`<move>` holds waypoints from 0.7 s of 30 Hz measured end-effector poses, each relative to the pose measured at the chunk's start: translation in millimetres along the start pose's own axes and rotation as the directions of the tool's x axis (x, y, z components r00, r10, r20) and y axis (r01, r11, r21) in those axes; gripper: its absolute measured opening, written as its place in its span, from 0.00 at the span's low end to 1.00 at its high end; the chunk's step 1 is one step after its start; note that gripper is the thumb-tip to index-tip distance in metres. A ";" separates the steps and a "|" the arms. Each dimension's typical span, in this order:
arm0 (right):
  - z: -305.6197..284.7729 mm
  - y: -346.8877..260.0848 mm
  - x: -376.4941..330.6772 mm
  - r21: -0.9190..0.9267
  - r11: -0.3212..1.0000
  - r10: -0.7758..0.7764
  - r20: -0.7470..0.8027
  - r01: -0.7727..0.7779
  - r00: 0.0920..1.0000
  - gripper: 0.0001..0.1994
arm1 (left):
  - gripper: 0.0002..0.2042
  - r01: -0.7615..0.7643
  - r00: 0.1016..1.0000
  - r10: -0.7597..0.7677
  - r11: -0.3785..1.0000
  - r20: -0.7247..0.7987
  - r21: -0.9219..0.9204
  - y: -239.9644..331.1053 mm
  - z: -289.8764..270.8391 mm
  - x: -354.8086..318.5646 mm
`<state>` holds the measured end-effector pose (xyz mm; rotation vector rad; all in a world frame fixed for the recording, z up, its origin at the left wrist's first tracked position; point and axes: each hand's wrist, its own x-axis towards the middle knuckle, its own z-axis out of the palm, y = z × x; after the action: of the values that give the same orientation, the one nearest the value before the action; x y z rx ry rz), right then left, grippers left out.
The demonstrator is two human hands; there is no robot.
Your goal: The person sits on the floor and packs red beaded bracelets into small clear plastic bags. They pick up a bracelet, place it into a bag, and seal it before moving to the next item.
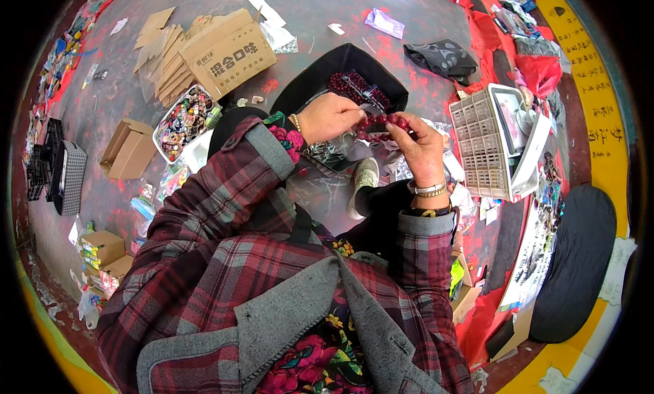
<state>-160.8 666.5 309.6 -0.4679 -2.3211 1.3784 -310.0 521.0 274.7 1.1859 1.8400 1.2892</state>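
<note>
- Your right hand [417, 143] pinches a string of dark red beads [383, 119] between thumb and fingers; it hangs between your two hands, above the black bin [378, 68];
- Your left hand [328, 118] has its thumb and fingertips pressed together, just beside the string's left side (whether anything is between them, I cannot tell);
- Beyond your hands, red dotted pieces [349, 88] lie inside the bin;
- To your right stands a white slatted basket [479, 148]; farther off, a dark patterned bundle [443, 58] lies on the floor;
- To your left, a white tray [165, 152] holds small colourful items, with a cardboard box [231, 56] just beyond it.
</note>
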 end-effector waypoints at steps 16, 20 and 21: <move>3.0 -19.5 -2.3 -0.185 0.964 -0.194 -0.004 0.190 0.981 0.10 | 0.14 -0.078 0.992 0.077 0.997 0.100 0.002 3.7 -1.5 -1.4; 4.5 -21.4 -3.6 -0.148 0.954 -0.262 -0.001 0.259 0.965 0.10 | 0.14 -0.106 0.988 0.110 0.993 0.104 -0.050 4.3 -3.4 -0.2; 5.2 -21.2 -3.4 -0.165 0.948 -0.275 0.003 0.271 0.962 0.10 | 0.14 -0.097 0.991 0.106 0.989 0.082 -0.114 0.6 -0.7 0.8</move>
<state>-162.2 651.2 325.5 -0.1944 -2.3865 1.0537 -310.8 521.5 275.6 1.2705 1.6434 1.3535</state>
